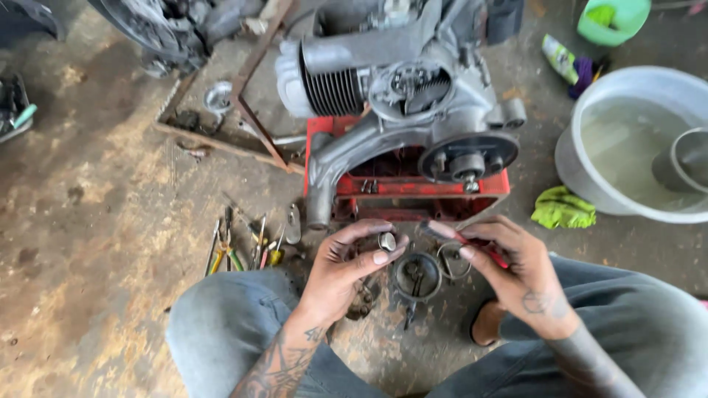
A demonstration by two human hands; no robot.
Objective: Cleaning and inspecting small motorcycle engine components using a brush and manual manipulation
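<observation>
Squatting on stained concrete floor, left hand grasping small metal part, right hand a red-handled tool.

Both forearms come up from the near edge, each one over a bent knee in jeans. The left hand is raised with the palm turned to the right, its thumb and bent fingers pinched together at the tips. The right hand is just beside it, back upward, fingers pointing left, also closed in a pinch. Both forearms have tattoos.

Basin cut off by right edge.
</observation>
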